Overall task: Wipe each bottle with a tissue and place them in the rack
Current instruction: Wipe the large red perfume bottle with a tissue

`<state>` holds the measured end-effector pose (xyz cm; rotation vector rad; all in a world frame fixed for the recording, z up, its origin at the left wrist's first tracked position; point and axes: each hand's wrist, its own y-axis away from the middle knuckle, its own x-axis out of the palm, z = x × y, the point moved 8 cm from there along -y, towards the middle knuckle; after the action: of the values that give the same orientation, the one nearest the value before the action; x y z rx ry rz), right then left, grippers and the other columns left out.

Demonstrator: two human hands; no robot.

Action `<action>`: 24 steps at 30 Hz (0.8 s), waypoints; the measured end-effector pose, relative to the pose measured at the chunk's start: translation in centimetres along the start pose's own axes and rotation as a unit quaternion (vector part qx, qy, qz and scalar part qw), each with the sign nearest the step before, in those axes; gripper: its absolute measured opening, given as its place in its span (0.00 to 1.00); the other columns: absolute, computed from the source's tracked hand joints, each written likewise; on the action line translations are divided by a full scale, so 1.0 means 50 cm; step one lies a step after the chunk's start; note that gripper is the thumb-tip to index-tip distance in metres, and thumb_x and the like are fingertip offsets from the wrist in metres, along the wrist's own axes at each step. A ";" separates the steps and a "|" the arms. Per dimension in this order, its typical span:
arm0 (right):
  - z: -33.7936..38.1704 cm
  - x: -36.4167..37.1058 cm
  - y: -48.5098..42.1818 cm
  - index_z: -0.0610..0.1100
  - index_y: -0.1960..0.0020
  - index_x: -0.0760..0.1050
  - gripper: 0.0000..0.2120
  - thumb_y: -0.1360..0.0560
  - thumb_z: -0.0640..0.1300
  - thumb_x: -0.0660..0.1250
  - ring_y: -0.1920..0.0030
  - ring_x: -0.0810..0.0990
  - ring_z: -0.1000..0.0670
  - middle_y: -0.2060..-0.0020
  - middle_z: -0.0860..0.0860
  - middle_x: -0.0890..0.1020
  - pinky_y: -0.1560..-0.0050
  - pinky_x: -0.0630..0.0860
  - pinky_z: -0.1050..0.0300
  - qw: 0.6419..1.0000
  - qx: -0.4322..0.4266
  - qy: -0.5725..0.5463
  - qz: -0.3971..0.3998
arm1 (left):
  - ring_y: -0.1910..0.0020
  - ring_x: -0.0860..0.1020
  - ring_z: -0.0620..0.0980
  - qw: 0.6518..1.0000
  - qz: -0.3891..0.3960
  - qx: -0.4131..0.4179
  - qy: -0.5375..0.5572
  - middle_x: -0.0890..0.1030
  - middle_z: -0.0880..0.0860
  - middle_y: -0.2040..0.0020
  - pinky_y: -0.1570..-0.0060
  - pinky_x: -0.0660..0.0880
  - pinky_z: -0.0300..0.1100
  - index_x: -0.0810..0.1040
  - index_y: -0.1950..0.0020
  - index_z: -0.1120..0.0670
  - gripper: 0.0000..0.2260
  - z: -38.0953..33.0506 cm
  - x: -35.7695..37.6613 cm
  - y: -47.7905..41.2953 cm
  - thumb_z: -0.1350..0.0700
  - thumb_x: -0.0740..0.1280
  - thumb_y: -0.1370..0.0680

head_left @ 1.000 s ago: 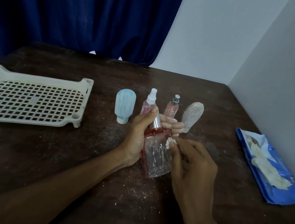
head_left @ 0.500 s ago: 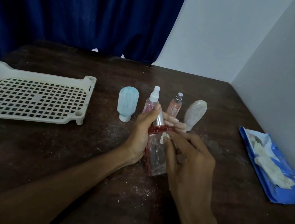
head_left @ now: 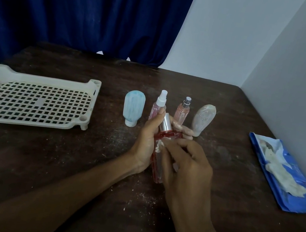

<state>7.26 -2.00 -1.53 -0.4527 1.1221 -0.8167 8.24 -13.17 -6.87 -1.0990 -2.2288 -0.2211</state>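
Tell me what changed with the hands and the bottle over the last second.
The right hand slid the tissue wad leftward across the red-trimmed bottle, from its right edge to its left side. The bottle turned, showing a narrower face. The left hand keeps its grip on it. The four standing bottles, rack and tissue pack stayed put.

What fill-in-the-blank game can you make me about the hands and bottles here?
1. The left hand grips the held bottle while the right hand rubs it with a white ____.
2. Behind the hands, ____ other bottles stand on the table.
3. The number of bottles in the rack is ____.
Missing words: tissue; four; zero.
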 end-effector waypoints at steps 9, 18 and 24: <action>-0.014 -0.013 0.017 0.43 0.52 0.85 0.06 0.28 0.40 0.74 0.59 0.80 0.51 0.55 0.48 0.82 0.64 0.81 0.56 1.000 -0.007 0.012 0.022 | 0.53 0.81 0.58 1.000 -0.001 -0.008 0.020 0.83 0.66 0.52 0.43 0.78 0.48 0.77 0.62 0.59 0.26 -0.001 0.011 0.004 0.47 0.50 0.15; 0.006 0.023 0.044 0.44 0.51 0.84 0.09 0.25 0.46 0.67 0.60 0.76 0.58 0.55 0.51 0.79 0.62 0.75 0.68 0.997 -0.001 -0.001 0.076 | 0.53 0.80 0.53 0.996 -0.009 -0.067 0.058 0.85 0.59 0.54 0.45 0.74 0.45 0.83 0.67 0.53 0.31 0.009 0.011 0.005 0.43 0.49 0.16; 0.013 0.001 0.034 0.42 0.52 0.85 0.06 0.30 0.39 0.75 0.60 0.80 0.51 0.56 0.48 0.81 0.63 0.77 0.62 0.999 -0.021 0.022 0.023 | 0.52 0.76 0.52 0.996 0.021 -0.080 0.040 0.77 0.62 0.50 0.37 0.64 0.50 0.86 0.65 0.53 0.35 0.011 0.028 0.013 0.41 0.46 0.16</action>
<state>8.43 -1.01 -2.47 -0.4441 1.1869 -0.7678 7.84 -11.61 -6.54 -1.1993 -2.1446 -0.4233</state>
